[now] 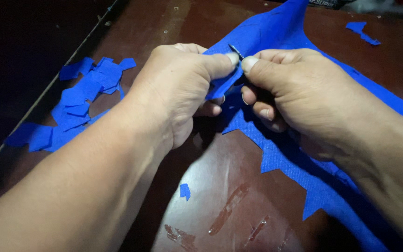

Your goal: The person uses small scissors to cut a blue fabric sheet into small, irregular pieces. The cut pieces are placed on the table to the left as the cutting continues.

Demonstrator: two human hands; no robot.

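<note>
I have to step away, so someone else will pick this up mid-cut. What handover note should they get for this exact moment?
Left hand: pinches a flap of the blue fabric sheet between thumb and forefinger.
Right hand: holds a small dark blade at the same spot, its thumb against the left thumb.
Done: the sheet's near edge is jagged with cut-outs; a pile of cut blue pieces lies to the left on the brown table, one small scrap in front, more scraps far right.
Left: most of the sheet is uncut.
</note>
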